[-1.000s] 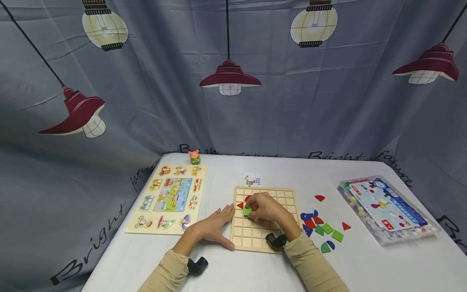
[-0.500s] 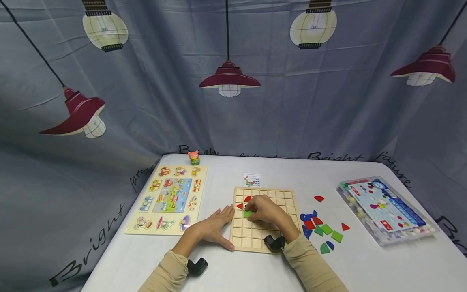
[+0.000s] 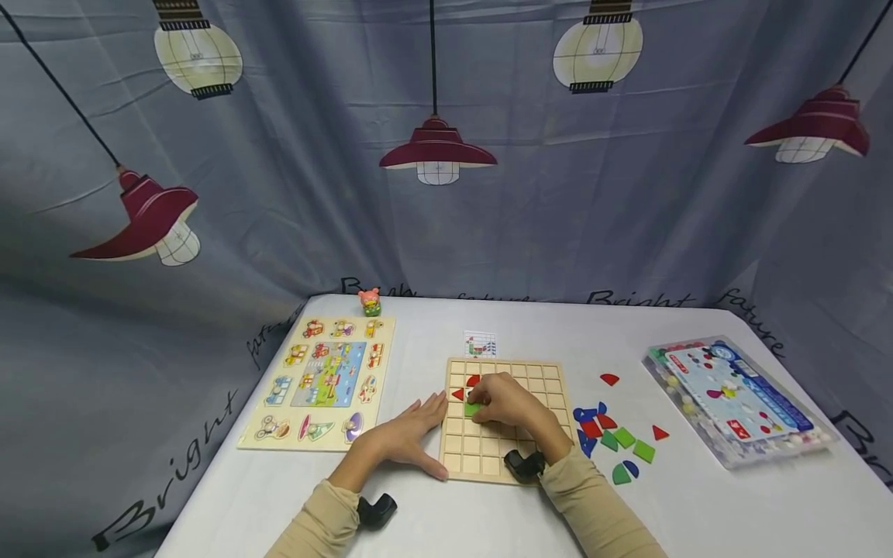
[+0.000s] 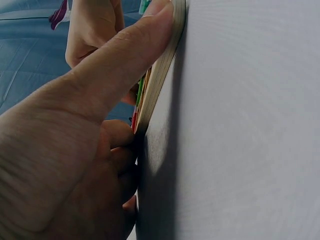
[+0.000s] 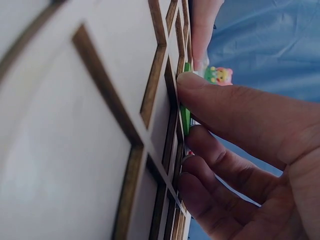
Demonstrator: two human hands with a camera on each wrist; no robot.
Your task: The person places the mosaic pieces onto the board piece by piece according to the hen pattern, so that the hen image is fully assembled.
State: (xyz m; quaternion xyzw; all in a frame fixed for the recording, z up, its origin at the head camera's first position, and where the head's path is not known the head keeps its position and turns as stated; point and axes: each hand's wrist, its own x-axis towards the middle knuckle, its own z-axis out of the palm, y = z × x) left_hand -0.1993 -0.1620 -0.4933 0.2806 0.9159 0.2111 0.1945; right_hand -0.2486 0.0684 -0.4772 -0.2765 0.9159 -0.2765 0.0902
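Note:
My right hand is over the left part of a wooden grid board, its thumb and fingertips around a green square tile. In the right wrist view the thumb lies against that tile, low at the grid ridges; whether it sits fully in a cell is hidden. A red triangle and a partly covered red quarter-circle piece are in nearby cells. Along the board's left edge rests my left hand, fingers extended. Its thumb touches the board's side in the left wrist view.
Loose blue, red and green pieces lie right of the board. Farther right is a clear plastic box. A picture puzzle lies left, a small pattern card behind the board, and a pink-and-green figurine at the back.
Between one second and half a second ago, the green tile went from raised in the fingers to lower and flatter on the board. Since then the hands have hardly moved.

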